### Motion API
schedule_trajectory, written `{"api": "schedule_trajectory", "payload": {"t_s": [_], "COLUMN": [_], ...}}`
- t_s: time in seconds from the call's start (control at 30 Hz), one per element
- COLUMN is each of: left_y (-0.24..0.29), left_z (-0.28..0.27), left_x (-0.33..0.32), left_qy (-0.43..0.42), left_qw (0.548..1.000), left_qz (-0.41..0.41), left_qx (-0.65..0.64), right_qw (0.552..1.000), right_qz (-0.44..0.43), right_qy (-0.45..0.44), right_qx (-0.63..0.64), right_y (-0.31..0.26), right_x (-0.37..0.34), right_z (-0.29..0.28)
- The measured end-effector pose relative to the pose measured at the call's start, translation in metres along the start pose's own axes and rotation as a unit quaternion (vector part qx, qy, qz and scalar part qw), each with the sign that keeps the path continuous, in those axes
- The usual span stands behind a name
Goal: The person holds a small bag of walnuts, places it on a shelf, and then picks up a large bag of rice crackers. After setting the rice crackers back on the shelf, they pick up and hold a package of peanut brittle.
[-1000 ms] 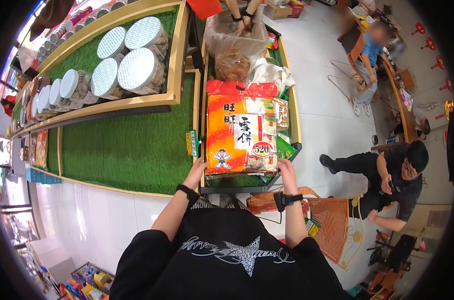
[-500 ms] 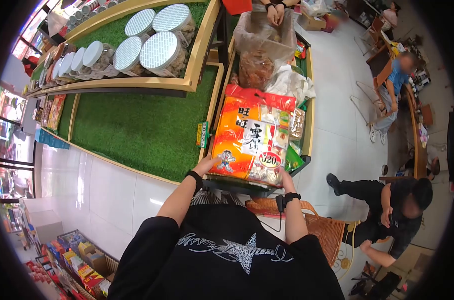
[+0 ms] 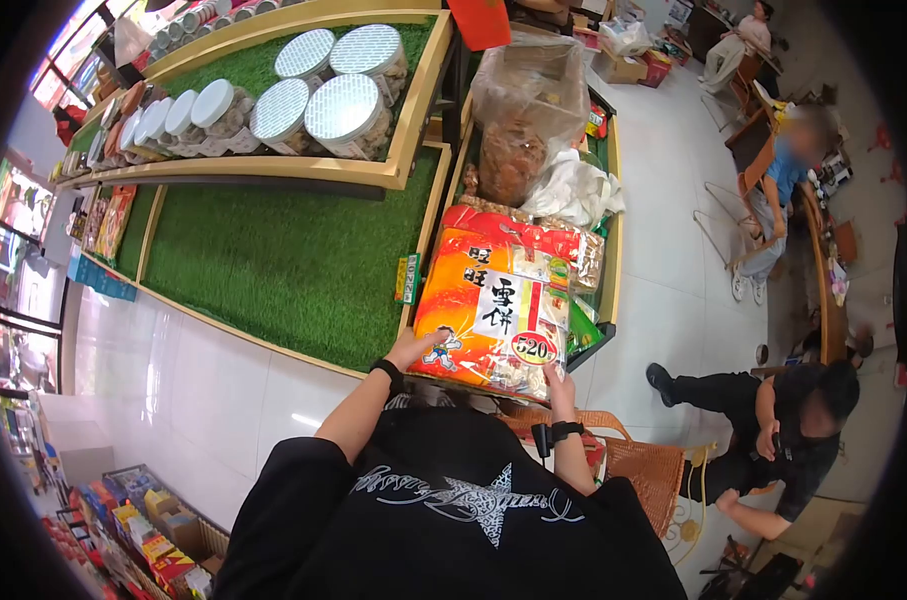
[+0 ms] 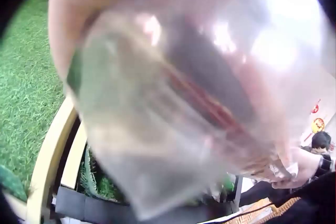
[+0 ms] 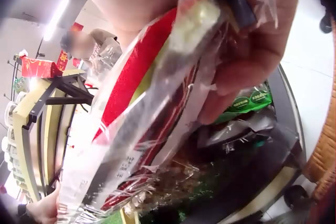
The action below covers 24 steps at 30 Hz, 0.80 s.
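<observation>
A large orange and red rice cracker bag (image 3: pixel 498 310) is held in front of my body, over the near end of the display bin. My left hand (image 3: pixel 413 352) grips its near left corner, thumb on the printed face. The right hand (image 3: pixel 561 390) pinches the near right corner with the thumb on top. In the right wrist view, curled fingers (image 5: pixel 247 71) hold the clear plastic edge. Blurred clear packaging (image 4: pixel 157 129) fills the left wrist view and hides most of the left fingers.
The bin holds a big clear bag of brown food (image 3: pixel 513 160), a white plastic bag (image 3: pixel 573 190) and green packets (image 3: pixel 581 325). On the left stands a green-turfed shelf (image 3: pixel 283 260) with lidded jars (image 3: pixel 348 115) above. A wicker chair (image 3: pixel 648 480) and a person in black (image 3: pixel 808 430) are at right.
Both hands have drawn the rice cracker bag toward my body, uncovering brown packets behind it. The other person's hands have gone from the clear bag at the far end.
</observation>
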State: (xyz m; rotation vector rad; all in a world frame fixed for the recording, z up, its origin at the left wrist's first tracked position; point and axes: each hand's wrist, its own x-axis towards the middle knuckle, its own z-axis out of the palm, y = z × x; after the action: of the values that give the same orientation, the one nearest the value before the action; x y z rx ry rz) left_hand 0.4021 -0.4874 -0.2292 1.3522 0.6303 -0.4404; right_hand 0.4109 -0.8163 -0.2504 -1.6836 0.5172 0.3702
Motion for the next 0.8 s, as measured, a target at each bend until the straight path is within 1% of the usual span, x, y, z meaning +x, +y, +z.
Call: {"api": "schedule_trajectory", "payload": {"t_s": [0.03, 0.07, 0.1, 0.17, 0.23, 0.27, 0.3, 0.33, 0.4, 0.47, 0.5, 0.57, 0.6, 0.63, 0.7, 0.73, 0.77, 0.8], "left_y": [0.013, 0.022, 0.035, 0.056, 0.048, 0.038, 0.030, 0.030, 0.030, 0.022, 0.019, 0.032, 0.030, 0.028, 0.022, 0.019, 0.017, 0.016], "left_z": [0.006, 0.011, 0.016, 0.021, 0.018, 0.013, 0.009, 0.007, 0.001, -0.012, -0.017, -0.020, -0.025, -0.032, -0.051, -0.059, -0.062, -0.070], "left_x": [-0.009, -0.016, -0.027, -0.049, -0.056, -0.059, -0.062, -0.074, -0.102, -0.123, -0.135, -0.168, -0.180, -0.193, -0.222, -0.237, -0.247, -0.263], "left_qy": [-0.017, -0.030, -0.024, -0.005, 0.017, 0.049, 0.081, 0.094, 0.131, 0.177, 0.189, 0.225, 0.238, 0.249, 0.294, 0.295, 0.302, 0.327], "left_qw": [0.999, 0.997, 0.997, 0.996, 0.995, 0.992, 0.985, 0.981, 0.978, 0.972, 0.970, 0.961, 0.956, 0.952, 0.945, 0.939, 0.935, 0.929], "left_qz": [0.042, 0.048, 0.052, 0.072, 0.075, 0.114, 0.150, 0.169, 0.164, 0.157, 0.154, 0.148, 0.148, 0.151, 0.123, 0.140, 0.146, 0.139], "left_qx": [-0.018, -0.048, -0.055, -0.043, -0.070, -0.025, 0.022, 0.009, 0.002, 0.011, 0.005, -0.056, -0.082, -0.091, -0.076, -0.106, -0.113, -0.107], "right_qw": [1.000, 0.999, 0.998, 0.998, 0.996, 0.996, 0.996, 0.995, 0.993, 0.988, 0.988, 0.983, 0.974, 0.971, 0.970, 0.970, 0.967, 0.961], "right_qz": [-0.003, -0.033, -0.062, -0.068, -0.079, -0.083, -0.092, -0.104, -0.116, -0.145, -0.144, -0.152, -0.194, -0.199, -0.143, -0.131, -0.138, -0.148], "right_qy": [-0.004, 0.010, 0.022, 0.011, 0.022, 0.024, 0.013, -0.001, -0.030, -0.048, -0.062, -0.100, -0.113, -0.126, -0.197, -0.205, -0.214, -0.230], "right_qx": [-0.004, 0.011, 0.026, 0.009, 0.020, 0.009, 0.012, 0.007, -0.003, 0.008, 0.003, -0.007, -0.041, -0.047, -0.027, -0.022, -0.025, -0.046], "right_y": [-0.006, -0.014, -0.024, -0.041, -0.066, -0.078, -0.076, -0.076, -0.078, -0.077, -0.077, -0.081, -0.083, -0.088, -0.103, -0.117, -0.118, -0.120], "right_x": [-0.001, -0.001, -0.003, -0.007, -0.022, -0.032, -0.032, -0.034, -0.039, -0.046, -0.049, -0.053, -0.057, -0.062, -0.084, -0.104, -0.108, -0.117], "right_z": [0.000, -0.002, -0.003, -0.006, -0.004, -0.001, -0.002, 0.000, 0.007, 0.020, 0.028, 0.044, 0.053, 0.062, 0.085, 0.099, 0.107, 0.118]}}
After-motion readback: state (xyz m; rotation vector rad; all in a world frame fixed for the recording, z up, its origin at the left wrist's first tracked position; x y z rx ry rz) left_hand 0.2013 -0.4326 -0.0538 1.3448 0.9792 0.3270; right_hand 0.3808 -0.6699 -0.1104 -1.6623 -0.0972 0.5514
